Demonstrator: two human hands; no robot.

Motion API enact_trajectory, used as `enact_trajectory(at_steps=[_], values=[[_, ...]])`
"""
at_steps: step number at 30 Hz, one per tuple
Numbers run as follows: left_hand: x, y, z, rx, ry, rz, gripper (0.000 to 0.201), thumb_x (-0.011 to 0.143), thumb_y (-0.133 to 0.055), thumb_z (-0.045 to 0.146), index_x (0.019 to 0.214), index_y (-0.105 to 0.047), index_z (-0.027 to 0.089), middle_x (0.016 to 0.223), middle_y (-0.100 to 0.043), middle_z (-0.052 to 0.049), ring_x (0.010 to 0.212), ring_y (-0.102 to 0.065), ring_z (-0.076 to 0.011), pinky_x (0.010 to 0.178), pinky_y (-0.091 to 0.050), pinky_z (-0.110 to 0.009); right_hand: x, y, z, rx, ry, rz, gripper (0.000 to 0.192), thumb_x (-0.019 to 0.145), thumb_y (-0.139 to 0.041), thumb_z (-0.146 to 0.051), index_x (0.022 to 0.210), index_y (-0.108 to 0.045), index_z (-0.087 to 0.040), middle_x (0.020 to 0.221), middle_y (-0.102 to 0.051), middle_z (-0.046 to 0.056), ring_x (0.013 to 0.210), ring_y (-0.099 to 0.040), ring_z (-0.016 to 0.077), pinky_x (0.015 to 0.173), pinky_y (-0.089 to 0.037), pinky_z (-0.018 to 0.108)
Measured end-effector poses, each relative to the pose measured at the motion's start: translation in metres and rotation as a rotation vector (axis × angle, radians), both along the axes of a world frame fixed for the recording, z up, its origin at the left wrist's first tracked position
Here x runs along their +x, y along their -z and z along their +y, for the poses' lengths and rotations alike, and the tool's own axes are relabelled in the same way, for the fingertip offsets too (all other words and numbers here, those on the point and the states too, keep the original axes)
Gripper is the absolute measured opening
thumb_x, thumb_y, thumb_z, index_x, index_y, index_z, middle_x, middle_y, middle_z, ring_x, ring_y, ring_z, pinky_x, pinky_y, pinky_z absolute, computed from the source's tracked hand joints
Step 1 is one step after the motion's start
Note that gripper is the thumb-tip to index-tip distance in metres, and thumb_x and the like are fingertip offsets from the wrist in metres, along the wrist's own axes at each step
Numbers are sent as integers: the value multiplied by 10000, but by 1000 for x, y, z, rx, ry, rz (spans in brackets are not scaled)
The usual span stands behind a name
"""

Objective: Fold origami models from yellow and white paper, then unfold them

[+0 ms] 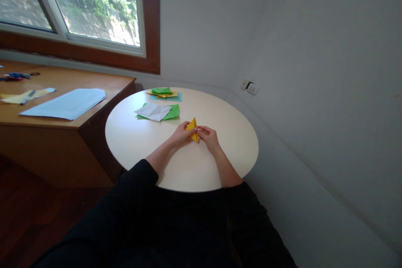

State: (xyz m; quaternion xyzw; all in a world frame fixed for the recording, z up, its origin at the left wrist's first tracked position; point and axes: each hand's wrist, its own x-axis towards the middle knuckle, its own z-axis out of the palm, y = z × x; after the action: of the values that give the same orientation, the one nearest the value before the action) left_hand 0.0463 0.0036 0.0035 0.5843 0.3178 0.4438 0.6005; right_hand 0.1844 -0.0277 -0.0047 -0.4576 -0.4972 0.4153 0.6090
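Note:
A folded yellow paper [192, 127], triangular in outline, is held upright just above the round white table. My left hand [182, 133] grips it from the left, the thumb lying across its face and the fingers behind. At its right edge, my right hand [209, 137] has its thumb and fingertips pinched together against the paper. Whether the right fingertips hold the edge or only touch it is hard to see. Beyond my hands lie a white sheet [153, 111] and a green sheet [173, 112], overlapping and creased.
Farther back on the round table [232, 134] is a small pile of green, yellow and blue papers [163, 92]. On the left, a wooden desk [63, 79] carries a stack of white paper [67, 104] and scissors [15, 76]. A wall stands close on the right.

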Motion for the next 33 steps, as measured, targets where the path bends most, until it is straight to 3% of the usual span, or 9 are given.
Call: enact_trajectory(at_steps=[11, 17, 21, 27, 33], values=[[1, 1, 0, 63, 2, 57, 422, 632, -707, 352, 944, -522, 136, 826, -627, -70, 704, -602, -154, 650, -476, -288, -2, -3, 0, 90, 151, -131, 226, 566, -680, -347, 724, -642, -190, 623, -636, 3, 624, -582, 168, 639, -486, 314], [-1, 0, 6, 278, -251, 201, 528, 607, -712, 306, 1070, -494, 178, 1069, -546, -97, 822, -556, -150, 691, -448, -268, 1, 1, 5, 122, 246, -107, 222, 574, -664, -365, 699, -634, -184, 653, -624, 14, 617, -576, 163, 623, -481, 310], [-3, 0, 7, 405, -325, 269, 406, 634, -672, 265, 1002, -536, 162, 964, -567, -64, 749, -532, -125, 651, -424, -238, 2, 3, 6, 113, 293, -94, 217, 578, -653, -355, 698, -624, -176, 642, -607, 10, 598, -567, 155, 589, -480, 298], [-4, -1, 3, 334, -187, 294, 297, 715, -588, 235, 1001, -576, 154, 557, -526, 38, 507, -494, -90, 533, -392, -203, 2, 1, 6, 109, 312, -92, 216, 581, -651, -352, 708, -623, -179, 639, -611, 4, 566, -549, 138, 543, -465, 273], [-1, -4, 3, 109, -64, 98, 286, 730, -573, 204, 1001, -602, 119, 651, -641, -25, 546, -574, -105, 566, -463, -234, 3, -1, 4, 81, 285, -18, 209, 594, -633, -327, 741, -640, -179, 725, -641, 14, 610, -561, 133, 551, -460, 263]])
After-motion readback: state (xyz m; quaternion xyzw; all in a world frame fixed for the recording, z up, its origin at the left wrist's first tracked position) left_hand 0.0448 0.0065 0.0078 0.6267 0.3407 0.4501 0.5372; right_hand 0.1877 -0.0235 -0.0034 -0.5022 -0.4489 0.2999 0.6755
